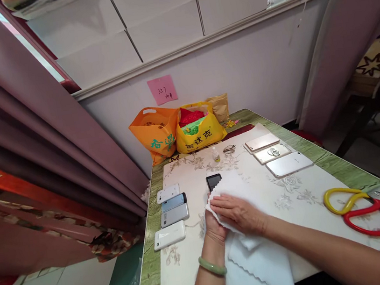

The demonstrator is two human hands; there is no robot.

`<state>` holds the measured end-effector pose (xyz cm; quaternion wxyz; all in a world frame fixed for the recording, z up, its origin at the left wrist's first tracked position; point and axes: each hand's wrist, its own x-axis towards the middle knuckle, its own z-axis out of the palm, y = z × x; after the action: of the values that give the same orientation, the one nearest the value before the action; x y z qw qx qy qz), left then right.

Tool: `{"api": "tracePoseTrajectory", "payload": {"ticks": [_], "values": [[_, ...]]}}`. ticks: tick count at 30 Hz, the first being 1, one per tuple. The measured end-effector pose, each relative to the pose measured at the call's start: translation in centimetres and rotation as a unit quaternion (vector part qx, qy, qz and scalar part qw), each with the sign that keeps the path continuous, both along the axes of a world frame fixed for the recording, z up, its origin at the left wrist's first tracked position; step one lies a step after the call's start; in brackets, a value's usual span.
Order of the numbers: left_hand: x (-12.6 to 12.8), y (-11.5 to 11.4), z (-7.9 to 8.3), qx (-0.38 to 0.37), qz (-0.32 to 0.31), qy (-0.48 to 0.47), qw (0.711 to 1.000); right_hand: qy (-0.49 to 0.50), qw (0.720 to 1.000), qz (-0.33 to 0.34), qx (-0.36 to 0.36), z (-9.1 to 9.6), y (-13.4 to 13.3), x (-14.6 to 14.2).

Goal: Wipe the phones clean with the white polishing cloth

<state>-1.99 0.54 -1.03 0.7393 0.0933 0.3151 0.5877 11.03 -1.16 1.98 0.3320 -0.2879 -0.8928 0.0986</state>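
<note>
A white cloth (258, 255) lies over the middle of the table. My right hand (237, 212) rests flat on top of it with the fingers stretched out. My left hand (213, 228), a green bangle on its wrist, is tucked under the cloth's edge, its fingers hidden. A black phone (213, 181) pokes out from under the cloth's far edge. Several phones (172, 213) lie in a column to the left of my hands.
Three light-coloured phones (276, 153) lie at the far right of the white mat (289, 194). Yellow and red scissors (360, 207) lie at the right edge. A small bottle (215, 154) and orange and yellow bags (178, 132) stand at the back. Curtains hang left.
</note>
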Motion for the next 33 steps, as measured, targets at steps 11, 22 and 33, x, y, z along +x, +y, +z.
{"api": "tracePoseTrajectory", "payload": {"ticks": [11, 22, 33], "values": [[2.2, -0.4, 2.8, -0.037, -0.056, -0.018, 0.998, -0.094, 0.973, -0.206, -0.047, 0.6, 4.9, -0.8], [1.4, -0.2, 1.2, -0.023, 0.010, 0.024, 0.999, -0.124, 0.979, -0.156, -0.048, -0.2, 2.0, -1.6], [1.7, -1.1, 2.7, 0.014, -0.049, 0.047, 0.998, 0.193, 0.910, -0.271, -0.248, 1.3, 8.1, -1.2]]}}
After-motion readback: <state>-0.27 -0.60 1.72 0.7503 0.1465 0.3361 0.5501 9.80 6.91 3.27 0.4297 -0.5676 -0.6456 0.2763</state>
